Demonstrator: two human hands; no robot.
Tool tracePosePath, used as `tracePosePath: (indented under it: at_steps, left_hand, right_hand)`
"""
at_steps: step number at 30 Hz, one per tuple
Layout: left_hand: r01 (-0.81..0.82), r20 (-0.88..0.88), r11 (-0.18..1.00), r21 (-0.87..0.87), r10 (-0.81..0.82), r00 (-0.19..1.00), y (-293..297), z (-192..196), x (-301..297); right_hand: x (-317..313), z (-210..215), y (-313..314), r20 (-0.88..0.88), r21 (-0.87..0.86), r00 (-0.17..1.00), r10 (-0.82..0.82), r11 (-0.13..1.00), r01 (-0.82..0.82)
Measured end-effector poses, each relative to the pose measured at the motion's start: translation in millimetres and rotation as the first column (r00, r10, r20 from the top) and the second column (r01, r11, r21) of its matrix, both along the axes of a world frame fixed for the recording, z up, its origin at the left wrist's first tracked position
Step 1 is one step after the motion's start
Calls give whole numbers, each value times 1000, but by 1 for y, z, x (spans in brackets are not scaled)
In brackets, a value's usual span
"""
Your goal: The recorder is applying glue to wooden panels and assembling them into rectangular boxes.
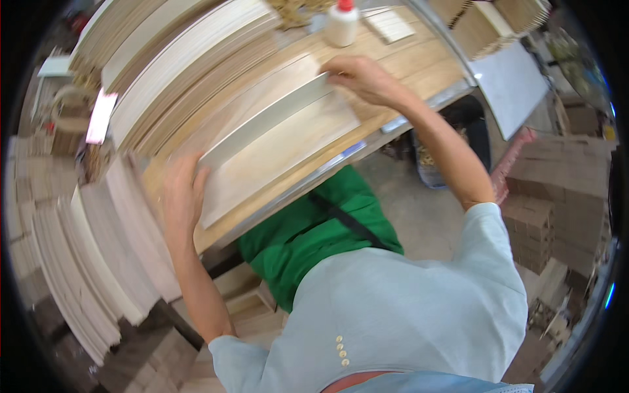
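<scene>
A long, thin, pale strip stands on edge across a flat light-wood panel on the workbench. My right hand pinches the strip's far right end between thumb and fingers. At the near left end, my left hand holds the strip with its thumb toward the panel; motion blurs these fingers somewhat. The panel lies flat under the strip, its near long side close to the bench's front edge.
Tall stacks of thin boards fill the bench's far left, and more boards stand at my left. A white bottle with a red cap and small pale pieces sit at the back. A dark bin stands right of the bench.
</scene>
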State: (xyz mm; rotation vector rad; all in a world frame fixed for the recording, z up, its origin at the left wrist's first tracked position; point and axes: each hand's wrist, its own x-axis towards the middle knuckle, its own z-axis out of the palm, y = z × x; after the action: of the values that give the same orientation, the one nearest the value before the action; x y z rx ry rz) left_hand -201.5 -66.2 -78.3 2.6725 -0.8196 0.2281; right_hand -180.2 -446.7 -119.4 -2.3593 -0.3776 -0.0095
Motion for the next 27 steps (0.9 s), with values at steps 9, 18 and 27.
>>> tracePosePath:
  at_steps: [9,18,27]
  left_hand:
    - [-80,-160,997,24,82,984,-22,-10,5]
    - [-78,-147,996,45,84,986,-24,-12,6]
    - [-107,-153,993,45,112,982,-18,-15,5]
  right_hand:
    - [40,-41,-170,405,-86,623,-669,651,754]
    - [59,-59,-186,53,-366,657,-752,598,713]
    - [-66,-2,-74,-183,381,737,-650,645,663]
